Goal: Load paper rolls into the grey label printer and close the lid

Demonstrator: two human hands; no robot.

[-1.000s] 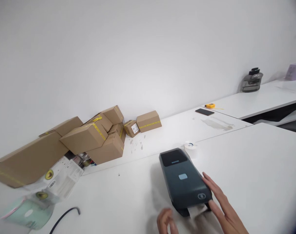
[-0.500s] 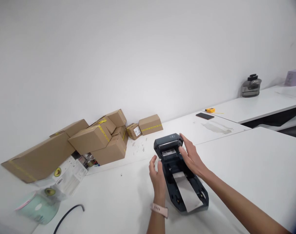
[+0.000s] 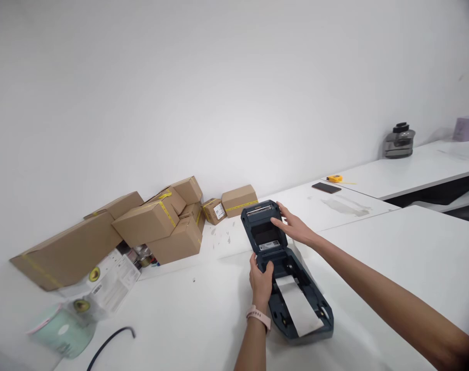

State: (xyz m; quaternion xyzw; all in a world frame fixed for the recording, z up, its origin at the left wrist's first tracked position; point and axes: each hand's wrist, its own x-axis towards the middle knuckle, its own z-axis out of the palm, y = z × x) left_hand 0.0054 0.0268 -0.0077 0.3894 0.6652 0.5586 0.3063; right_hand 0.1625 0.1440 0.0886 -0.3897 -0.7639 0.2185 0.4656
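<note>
A dark blue label printer (image 3: 277,319) stands on the white table with its lid swung up and back. Inside its body lies a strip of white paper (image 3: 298,304). My left hand (image 3: 261,281), with a pink wrist band, grips the left wall of the printer near the hinge, thumb over the rim. At the right edge of the raised lid (image 3: 260,226), my right hand (image 3: 294,224) has its thumb on the inner side and its fingers around the outside. A small printed sticker shows inside the lid.
Cardboard boxes (image 3: 145,224) are piled against the wall at the left. In front of them lie a clear bag with avocado pictures (image 3: 111,288), a mint-green pouch (image 3: 64,332) and a black cable (image 3: 110,340). A phone (image 3: 326,187) and yellow tape measure (image 3: 334,179) lie at the back right.
The printer's lid has tilted further back, showing more of its inside. My left hand has moved from beside the printer onto its left wall. My right hand has stayed at the lid.
</note>
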